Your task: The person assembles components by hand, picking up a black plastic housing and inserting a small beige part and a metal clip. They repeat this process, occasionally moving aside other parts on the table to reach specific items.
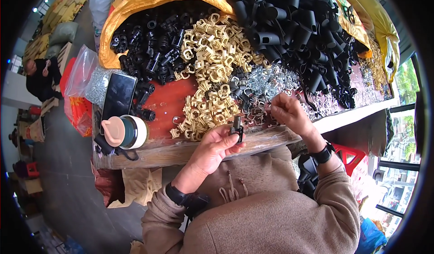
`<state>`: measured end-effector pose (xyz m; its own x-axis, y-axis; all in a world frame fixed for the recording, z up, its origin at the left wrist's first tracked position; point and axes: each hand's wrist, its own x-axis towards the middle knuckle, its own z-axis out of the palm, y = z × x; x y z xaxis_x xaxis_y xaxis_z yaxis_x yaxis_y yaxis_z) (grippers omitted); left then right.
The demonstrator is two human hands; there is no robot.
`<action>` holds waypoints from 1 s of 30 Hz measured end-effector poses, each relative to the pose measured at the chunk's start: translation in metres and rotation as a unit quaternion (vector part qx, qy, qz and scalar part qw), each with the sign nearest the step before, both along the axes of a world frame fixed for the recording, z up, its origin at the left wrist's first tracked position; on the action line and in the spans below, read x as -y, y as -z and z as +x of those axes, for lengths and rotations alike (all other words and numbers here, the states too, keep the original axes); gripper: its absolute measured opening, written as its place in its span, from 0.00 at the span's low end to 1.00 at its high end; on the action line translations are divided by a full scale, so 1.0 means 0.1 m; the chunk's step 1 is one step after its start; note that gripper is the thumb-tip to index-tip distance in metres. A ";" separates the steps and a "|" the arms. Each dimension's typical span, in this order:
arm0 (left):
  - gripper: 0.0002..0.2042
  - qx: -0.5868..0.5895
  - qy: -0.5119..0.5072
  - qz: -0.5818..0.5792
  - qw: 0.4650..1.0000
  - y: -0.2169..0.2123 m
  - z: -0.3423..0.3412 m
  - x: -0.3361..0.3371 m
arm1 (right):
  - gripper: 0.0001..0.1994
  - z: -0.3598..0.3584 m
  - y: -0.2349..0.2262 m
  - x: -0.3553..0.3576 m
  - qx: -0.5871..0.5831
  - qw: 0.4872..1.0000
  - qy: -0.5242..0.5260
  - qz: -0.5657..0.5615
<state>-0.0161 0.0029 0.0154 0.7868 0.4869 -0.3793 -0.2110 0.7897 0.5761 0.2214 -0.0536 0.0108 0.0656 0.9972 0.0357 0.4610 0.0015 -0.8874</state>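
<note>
Near the table's front edge, my left hand (211, 151) is closed around a small black plastic fitting with a grey metal cylinder on top (237, 128), held upright between thumb and fingers. My right hand (290, 113) is raised to its right, fingers curled in a pinch; whatever lies in them is too small or hidden to make out. Beneath and beyond that hand are shiny small metal clips (273, 82) and pale clip pieces (326, 108). A heap of cream plastic clips (212, 57) runs down the middle of the table towards my left hand.
An orange sack (110, 37) spills black fittings (156, 50) at the far left. Black tubes (294, 25) are piled at the far right. A phone (119, 95) and a lidded cup (138, 134) stand at the left edge. Another person (43, 80) sits far off left.
</note>
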 end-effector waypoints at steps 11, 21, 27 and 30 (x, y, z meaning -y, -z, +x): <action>0.04 -0.098 -0.052 0.409 0.906 -0.01 0.34 0.08 | 0.08 -0.48 -0.15 0.03 -0.510 0.844 -0.034 -0.165; 0.05 -0.133 -0.064 0.340 0.929 0.00 0.32 0.05 | 0.09 -0.40 -0.07 0.02 -0.238 0.970 0.019 -0.033; 0.06 -0.087 -0.074 0.159 0.981 -0.07 0.34 0.06 | 0.11 -0.33 -0.23 0.03 0.116 0.988 0.027 0.100; 0.07 -0.081 -0.068 0.131 0.986 -0.06 0.35 0.08 | 0.10 -0.44 -0.32 0.11 0.108 0.982 -0.081 0.132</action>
